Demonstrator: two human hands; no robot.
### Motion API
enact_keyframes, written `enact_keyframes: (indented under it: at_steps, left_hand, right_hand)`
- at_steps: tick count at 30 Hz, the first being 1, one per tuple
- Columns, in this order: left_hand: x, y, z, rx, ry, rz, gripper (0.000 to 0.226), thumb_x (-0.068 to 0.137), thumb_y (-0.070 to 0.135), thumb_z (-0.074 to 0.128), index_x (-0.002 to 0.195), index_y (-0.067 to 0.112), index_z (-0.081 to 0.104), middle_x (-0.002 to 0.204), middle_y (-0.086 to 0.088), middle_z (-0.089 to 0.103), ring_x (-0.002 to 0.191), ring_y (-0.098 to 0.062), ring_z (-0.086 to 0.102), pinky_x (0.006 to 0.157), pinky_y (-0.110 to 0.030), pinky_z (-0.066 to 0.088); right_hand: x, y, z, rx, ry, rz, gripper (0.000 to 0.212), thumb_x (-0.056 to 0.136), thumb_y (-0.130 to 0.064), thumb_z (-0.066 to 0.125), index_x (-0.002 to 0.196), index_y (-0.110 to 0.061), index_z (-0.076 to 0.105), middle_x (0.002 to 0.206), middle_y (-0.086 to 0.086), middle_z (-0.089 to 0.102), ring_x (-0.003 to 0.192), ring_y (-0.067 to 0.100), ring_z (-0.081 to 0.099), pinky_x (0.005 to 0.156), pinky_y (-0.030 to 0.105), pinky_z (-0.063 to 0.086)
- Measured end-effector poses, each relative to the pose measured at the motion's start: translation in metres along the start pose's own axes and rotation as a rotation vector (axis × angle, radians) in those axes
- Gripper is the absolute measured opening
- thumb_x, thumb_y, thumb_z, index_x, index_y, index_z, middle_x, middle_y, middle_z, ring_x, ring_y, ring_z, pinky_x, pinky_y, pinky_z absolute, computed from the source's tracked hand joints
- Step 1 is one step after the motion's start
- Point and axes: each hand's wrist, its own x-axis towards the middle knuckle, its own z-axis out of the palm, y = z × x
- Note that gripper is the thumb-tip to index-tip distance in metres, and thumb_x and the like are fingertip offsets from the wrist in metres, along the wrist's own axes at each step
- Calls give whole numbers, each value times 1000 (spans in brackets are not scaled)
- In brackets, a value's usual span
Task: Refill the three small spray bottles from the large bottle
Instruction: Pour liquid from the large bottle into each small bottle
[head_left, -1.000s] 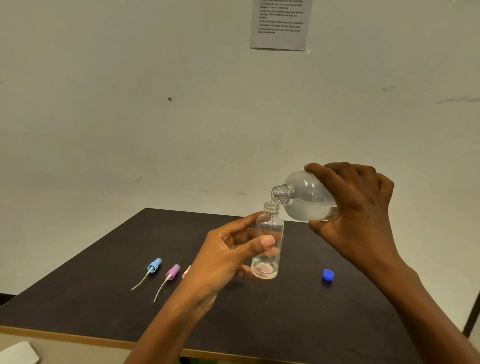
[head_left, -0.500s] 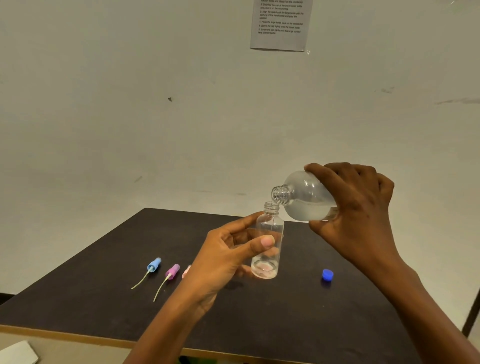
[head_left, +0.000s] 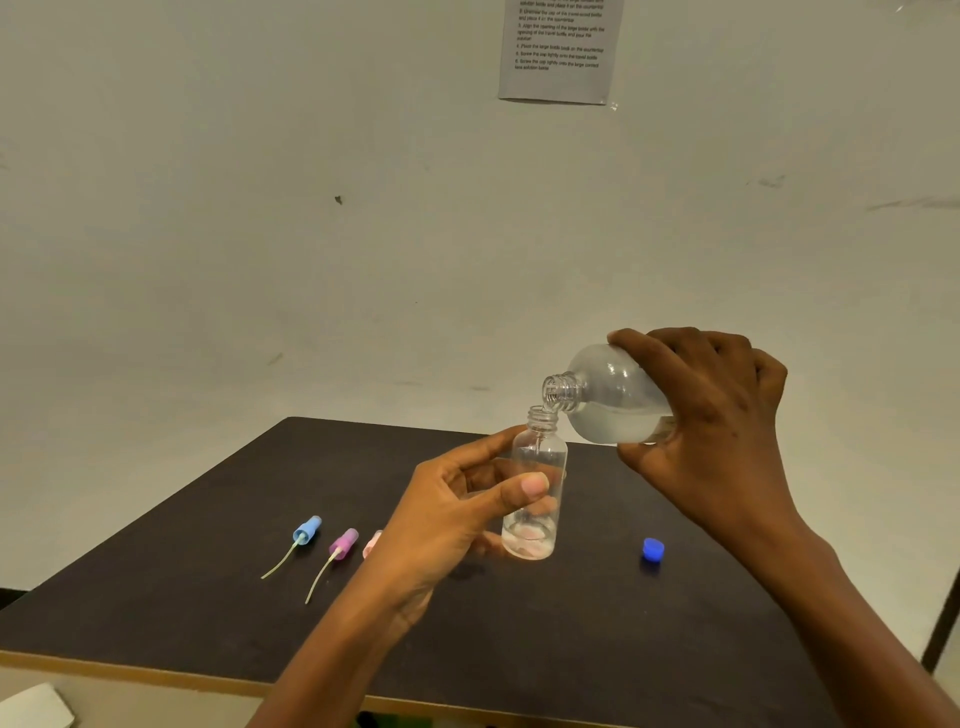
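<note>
The left hand (head_left: 452, 519) has its thumb and fingers curled round a small bottle (head_left: 537, 483) and holds it up straight over the dark table (head_left: 208, 597). The small bottle has no top on and only a little water at the bottom. The right hand (head_left: 711, 415) wraps round the fat end of the large bottle (head_left: 608, 400) and tips it on its side. Its open mouth sits just above the mouth of the small one, very close. Water lies in its low side. On the table to the left lie a blue spray top (head_left: 307, 530), a purple spray top (head_left: 344, 541) and a pink spray top (head_left: 373, 543), partly hidden by the hand. A little blue cap (head_left: 653, 550) sits to the right
</note>
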Motion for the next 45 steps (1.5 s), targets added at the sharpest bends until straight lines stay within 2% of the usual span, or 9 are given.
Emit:
enact_keyframes:
  at_steps: [8, 13, 16, 19, 25, 33, 38, 42, 45]
  left_hand:
    - [2, 1, -1, 13, -6, 9, 47, 58, 29, 70, 103, 36, 61, 95, 6, 75, 88, -15, 72, 63, -31, 60]
    - [1, 2, -1, 4, -7, 6, 46, 58, 28, 70, 104, 35, 62, 97, 4, 75, 89, -16, 72, 60, -30, 60]
    - [0, 2, -2, -5, 2, 3, 44, 58, 26, 70, 100, 36, 62, 97, 6, 75, 88, -14, 72, 58, -28, 58]
    - [-1, 2, -2, 0, 3, -1, 48, 58, 27, 71, 105, 34, 62, 101, 3, 74, 91, -16, 72, 59, -30, 58]
    - [-1, 2, -2, 20, 13, 1, 48, 57, 30, 71, 104, 36, 62, 98, 5, 75, 91, -15, 72, 64, -33, 60]
    - [-2, 3, -1, 15, 24, 3, 43, 58, 29, 70, 99, 38, 63, 95, 7, 75, 88, -11, 72, 57, -27, 57]
    - [-1, 3, -1, 6, 25, -6, 42, 58, 27, 70, 97, 38, 62, 93, 9, 75, 87, -10, 72, 56, -26, 57]
    - [-1, 3, -1, 10, 28, -7, 42, 58, 27, 70, 98, 38, 62, 92, 11, 75, 86, -9, 72, 55, -26, 57]
    - [-1, 3, 0, 7, 24, -9, 40, 58, 26, 69, 95, 38, 62, 86, 14, 75, 82, -6, 72, 53, -24, 56]
  right_hand:
    - [3, 1, -1, -17, 1, 3, 84, 49, -11, 84, 120, -28, 44, 108, 7, 59, 104, 23, 38, 83, 40, 26]
    - [3, -1, -1, -10, 7, -6, 84, 49, -12, 85, 120, -28, 43, 109, 9, 59, 103, 23, 37, 82, 46, 31]
    - [3, -2, -1, -4, 17, -23, 75, 53, -18, 77, 120, -28, 43, 108, 9, 60, 102, 23, 37, 80, 47, 32]
    - [3, -2, -1, -6, 16, -20, 82, 49, -12, 83, 120, -27, 43, 108, 9, 60, 102, 23, 37, 80, 48, 33]
    - [3, -2, -1, -9, 12, -16, 85, 47, -10, 85, 119, -27, 43, 107, 10, 60, 102, 23, 37, 80, 46, 31]
    - [2, -3, 1, -3, 8, -13, 85, 47, -9, 85, 119, -27, 44, 107, 8, 60, 103, 22, 38, 81, 46, 31]
    - [3, -1, 2, -5, 10, -20, 82, 49, -11, 83, 119, -27, 44, 107, 8, 60, 103, 23, 37, 82, 37, 23]
    - [2, 0, 3, -7, 11, -8, 82, 50, -11, 83, 120, -27, 44, 108, 8, 59, 103, 23, 37, 83, 43, 28]
    - [1, 1, 3, 8, 11, -19, 74, 53, -18, 75, 120, -27, 44, 108, 9, 59, 103, 23, 37, 82, 44, 29]
